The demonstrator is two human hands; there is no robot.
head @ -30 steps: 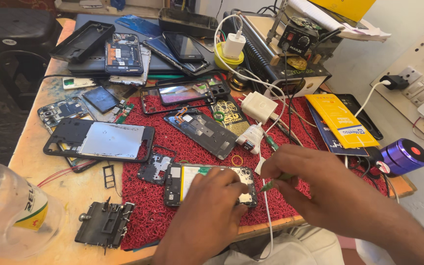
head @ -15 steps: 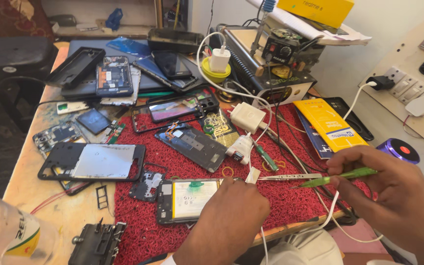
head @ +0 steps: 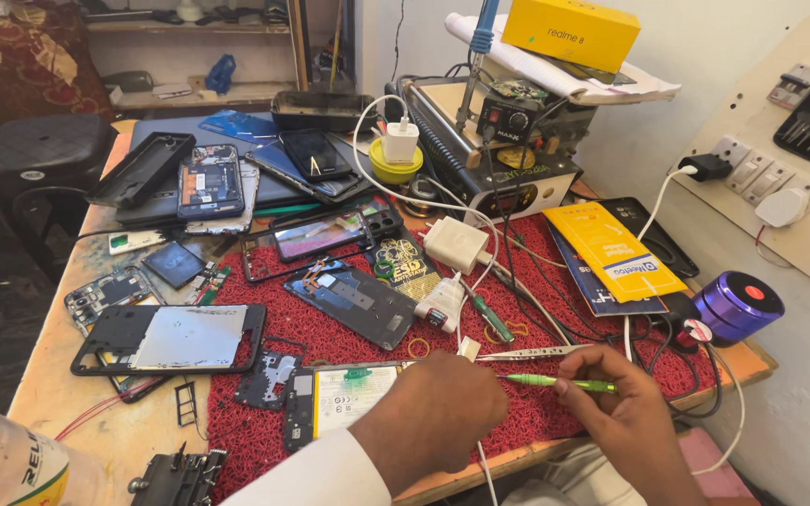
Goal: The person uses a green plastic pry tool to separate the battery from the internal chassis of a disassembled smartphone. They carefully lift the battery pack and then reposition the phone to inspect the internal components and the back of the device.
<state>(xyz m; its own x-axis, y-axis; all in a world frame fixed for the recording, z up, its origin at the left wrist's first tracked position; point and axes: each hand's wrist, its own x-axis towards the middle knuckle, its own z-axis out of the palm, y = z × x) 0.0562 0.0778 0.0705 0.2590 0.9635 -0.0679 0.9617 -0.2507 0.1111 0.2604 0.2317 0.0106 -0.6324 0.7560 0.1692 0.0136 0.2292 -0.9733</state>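
Yellow box (head: 571, 33) atop the station; flat yellow packet (head: 614, 251) on red mat (head: 555, 412).

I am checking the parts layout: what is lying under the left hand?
The left hand rests on the right end of an opened phone lying on the red mat. The battery shows; the end under the hand is hidden.

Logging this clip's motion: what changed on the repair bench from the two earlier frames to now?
The right hand drew back from the opened phone toward the person's right, carrying the green screwdriver, now held level above the red mat. The left hand stayed resting on the phone's right end. The tweezers and the loose phone parts on the table kept their places; only the head camera shifted.
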